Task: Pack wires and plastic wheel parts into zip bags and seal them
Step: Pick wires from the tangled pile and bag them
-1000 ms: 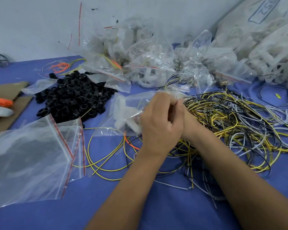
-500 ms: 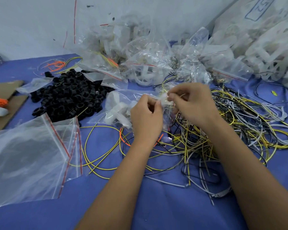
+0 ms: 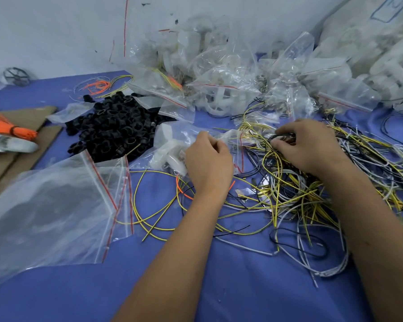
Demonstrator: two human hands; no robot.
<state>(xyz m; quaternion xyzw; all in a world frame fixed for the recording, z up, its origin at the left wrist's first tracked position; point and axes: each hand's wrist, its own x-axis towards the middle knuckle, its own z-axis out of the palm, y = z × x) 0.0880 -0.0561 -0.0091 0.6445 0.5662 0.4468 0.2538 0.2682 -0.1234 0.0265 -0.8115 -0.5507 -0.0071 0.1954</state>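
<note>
A clear zip bag (image 3: 172, 145) with white plastic wheel parts inside lies at the table's middle. My left hand (image 3: 208, 162) grips its open mouth edge. To the right spreads a tangle of yellow, black and grey wires (image 3: 312, 182). My right hand (image 3: 310, 145) rests on that tangle, fingers curled round a few black and yellow wires at its top. A heap of black plastic rings (image 3: 116, 131) sits left of the bag.
A stack of empty zip bags (image 3: 51, 210) with red seal strips lies at the front left. Filled bags (image 3: 219, 77) pile against the back wall. Cardboard (image 3: 21, 126) and an orange wire bundle (image 3: 7, 130) sit at the far left. Blue tablecloth (image 3: 219, 287) shows in front.
My right hand left the bag mouth and moved right onto the wire tangle, closing on wires. My left hand stayed on the bag.
</note>
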